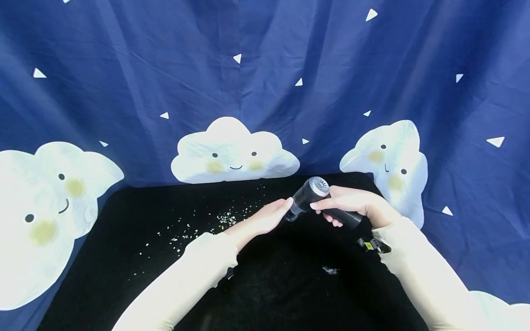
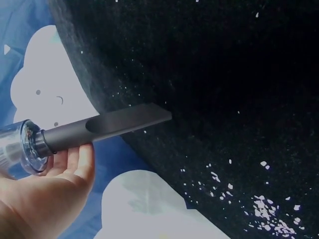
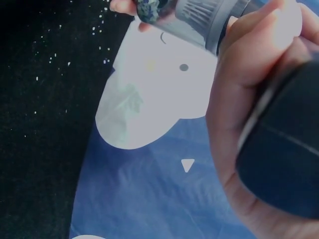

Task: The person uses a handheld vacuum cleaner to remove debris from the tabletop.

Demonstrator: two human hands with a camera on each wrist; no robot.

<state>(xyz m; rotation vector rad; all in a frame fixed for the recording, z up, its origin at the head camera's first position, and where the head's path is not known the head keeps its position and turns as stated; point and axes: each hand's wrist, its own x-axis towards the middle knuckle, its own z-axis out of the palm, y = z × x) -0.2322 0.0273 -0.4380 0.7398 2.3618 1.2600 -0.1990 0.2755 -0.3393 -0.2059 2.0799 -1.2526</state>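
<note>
A black handheld vacuum cleaner (image 1: 305, 196) with a silver vented end is held up above the black tabletop. My right hand (image 1: 348, 202) grips its handle. At the front end, my left hand (image 1: 271, 217) holds the vacuum, with fingers against the base of the flat, slanted crevice nozzle (image 2: 124, 122) in the left wrist view. Behind the nozzle is a clear dust cup (image 2: 12, 149); in the right wrist view it has bits of debris (image 3: 148, 10) inside. Small white scraps (image 1: 227, 218) lie scattered on the table, beyond and left of the left forearm.
The black-covered table (image 1: 269, 294) meets a blue curtain (image 1: 265, 69) printed with clouds at its far side. A small dark object with a yellow patch (image 1: 368, 246) lies by the right sleeve. A whitish clump (image 1: 330, 271) sits nearer the front.
</note>
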